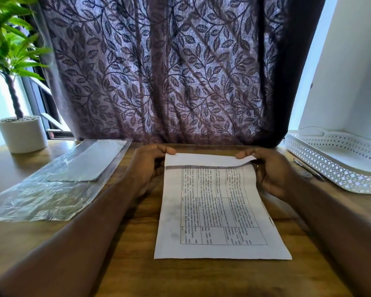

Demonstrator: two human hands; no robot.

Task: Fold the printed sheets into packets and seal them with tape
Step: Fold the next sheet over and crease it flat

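Two hands, left hand (147,168) and right hand (270,172), fingers pinching the light, limp sheet (212,211) at its 12 o'clock corners, judged the best hold for folding.

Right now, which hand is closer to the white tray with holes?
Right. The right hand pinches a far corner of the printed sheet, on the side of the white tray; the left hand pinches the other far corner, across the sheet.
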